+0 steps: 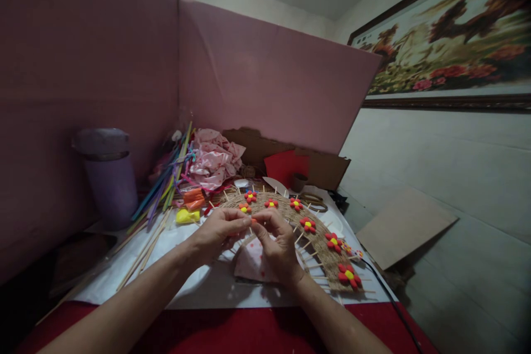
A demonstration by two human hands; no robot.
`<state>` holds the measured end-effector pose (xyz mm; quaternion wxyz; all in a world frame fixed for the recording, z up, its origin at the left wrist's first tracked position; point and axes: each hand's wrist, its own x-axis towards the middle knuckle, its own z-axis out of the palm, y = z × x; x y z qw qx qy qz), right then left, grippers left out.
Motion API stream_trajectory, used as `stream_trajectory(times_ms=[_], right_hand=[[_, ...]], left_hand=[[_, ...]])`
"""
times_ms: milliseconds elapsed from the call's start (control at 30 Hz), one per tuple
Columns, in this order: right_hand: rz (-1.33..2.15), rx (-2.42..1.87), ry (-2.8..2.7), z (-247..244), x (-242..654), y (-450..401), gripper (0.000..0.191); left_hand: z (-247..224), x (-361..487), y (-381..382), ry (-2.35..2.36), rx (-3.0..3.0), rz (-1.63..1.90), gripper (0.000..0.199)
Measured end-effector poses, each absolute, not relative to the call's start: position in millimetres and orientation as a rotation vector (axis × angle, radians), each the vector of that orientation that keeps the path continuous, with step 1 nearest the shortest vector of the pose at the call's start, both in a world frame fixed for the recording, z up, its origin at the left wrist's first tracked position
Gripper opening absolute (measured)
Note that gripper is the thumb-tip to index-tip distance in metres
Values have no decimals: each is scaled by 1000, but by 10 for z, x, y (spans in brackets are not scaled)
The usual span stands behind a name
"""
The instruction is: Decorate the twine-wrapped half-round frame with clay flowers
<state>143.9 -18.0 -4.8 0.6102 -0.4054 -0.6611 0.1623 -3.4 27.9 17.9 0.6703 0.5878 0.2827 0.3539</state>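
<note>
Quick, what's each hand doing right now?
Left hand: closed, fingertips pinching at a small orange piece.
Right hand: closed, pinching at the same piece.

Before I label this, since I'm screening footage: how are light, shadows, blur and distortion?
Head view: dim, darkest toward the left; soft shadows on the red cloth; wide-angle distortion seems to stretch the framed horse painting, whose details look soft.

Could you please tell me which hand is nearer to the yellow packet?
Left: the left hand is just right of the yellow packet, with the right hand farther right.
</note>
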Motion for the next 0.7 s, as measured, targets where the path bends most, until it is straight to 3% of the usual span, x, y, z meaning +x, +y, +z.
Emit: stream_trajectory(times_ms=[233, 367, 700], right_hand=[[590, -933, -1436, -95, 1422, -151, 8], [754, -805, -1276, -57, 1413, -144, 8], [815, -777, -1188, -64, 1416, -99, 11]], left_hand=[[166, 0, 265, 682, 1353, 861, 25], [147, -2, 278, 638, 1225, 873, 13], [201, -60, 285, 575, 1029, 874, 9]])
